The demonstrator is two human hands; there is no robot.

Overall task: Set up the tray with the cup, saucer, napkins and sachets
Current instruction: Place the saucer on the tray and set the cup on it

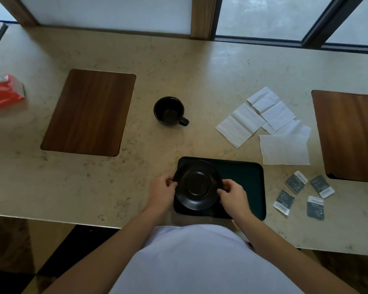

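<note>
Head view. The tray (242, 177), dark and rectangular, lies at the near edge of the tabletop (179, 66); its near left corner and much of its left half are hidden by the saucer (197, 185) and both hands. The left hand (160, 192) grips the saucer's left rim and the right hand (234, 197) its right rim, fingers (225, 185) curled closed on the edge; fingertips under the rim are hidden. The saucer overlaps the tray's left edge; whether it rests on the tray or is held just above cannot be told.

The cup (168, 111), black, upright, handle toward the tray, stands well beyond the tray, apart from everything. The napkins (270, 124), white and overlapping, lie beyond and right of the tray. Four sachets (306, 194) lie scattered just right of the tray; their print is too small to read. The tray's right half is bare.

A wooden inset (89, 112) sits beyond and left of the tray; a second inset (351, 134), far right, is cut off by the frame. A red packet (3, 92), far left, is likewise cut off.
</note>
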